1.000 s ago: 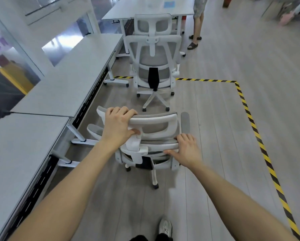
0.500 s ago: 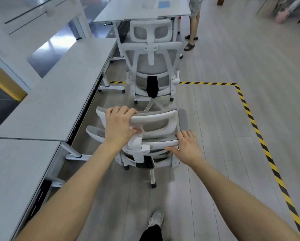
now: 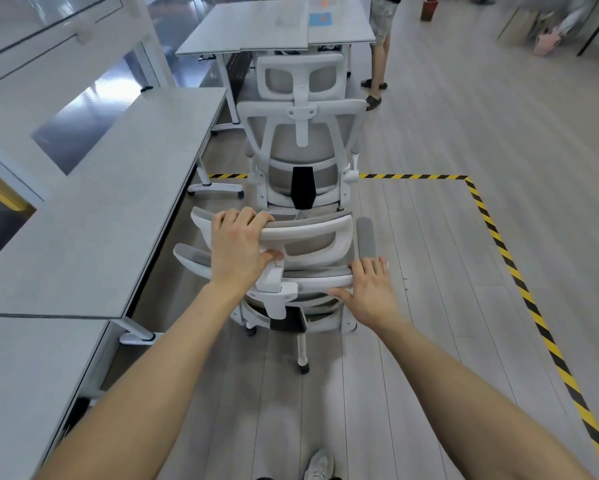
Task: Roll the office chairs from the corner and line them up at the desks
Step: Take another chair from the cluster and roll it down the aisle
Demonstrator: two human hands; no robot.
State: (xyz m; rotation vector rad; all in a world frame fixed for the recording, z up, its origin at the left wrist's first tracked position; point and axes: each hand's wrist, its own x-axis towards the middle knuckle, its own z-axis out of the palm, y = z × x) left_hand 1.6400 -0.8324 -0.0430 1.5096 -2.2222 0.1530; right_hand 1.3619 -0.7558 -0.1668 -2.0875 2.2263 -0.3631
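The left hand (image 3: 237, 252) grasps the headrest (image 3: 308, 233) of the near office chair (image 3: 291, 289), fingers curled over its top edge and thumb tucked underneath. The right hand (image 3: 369, 291) rests on the top rail of the backrest (image 3: 320, 280) at its right end, fingers fairly straight over the edge and thumb along the rail, pressing rather than gripping. This white-framed, grey mesh chair stands on the pale plank floor (image 3: 429, 271), just right of the long grey surface (image 3: 93, 216) that runs along the left. Directly ahead, very close, stands a second office chair (image 3: 303, 143) of the same kind, its back toward the camera, beside the far end of that surface. Another surface (image 3: 274, 27) lies beyond it, with a standing person's legs (image 3: 377, 60) at its right. Yellow and black tape (image 3: 506, 261) marks the floor to the right. A shoe (image 3: 319, 464) shows at the bottom edge.
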